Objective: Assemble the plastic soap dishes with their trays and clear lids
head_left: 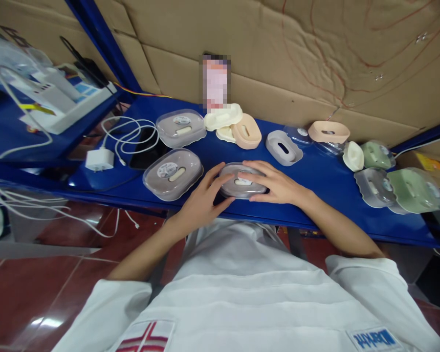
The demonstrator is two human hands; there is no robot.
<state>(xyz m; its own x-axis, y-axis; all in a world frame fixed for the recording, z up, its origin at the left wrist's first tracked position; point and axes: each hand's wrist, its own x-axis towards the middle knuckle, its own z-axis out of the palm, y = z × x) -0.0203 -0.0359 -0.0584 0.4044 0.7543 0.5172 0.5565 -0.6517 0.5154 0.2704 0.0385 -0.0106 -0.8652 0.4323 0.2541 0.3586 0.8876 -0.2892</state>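
A grey oval soap box with a clear lid (pixel 238 182) lies near the front edge of the blue shelf (pixel 315 171). My left hand (pixel 203 195) grips its left end with curled fingers. My right hand (pixel 273 183) lies over its top and right side, fingers pressed on the lid. Two more closed grey boxes with clear lids (pixel 173 173) (pixel 181 128) lie to the left of it.
Beige and cream box parts (pixel 234 128), a grey tray (pixel 283 147), a beige tray (pixel 329 131) and green and grey boxes (pixel 407 188) spread along the shelf. A white charger with coiled cable (pixel 100 159) and a dark phone (pixel 146 146) lie left. Cardboard lines the back wall.
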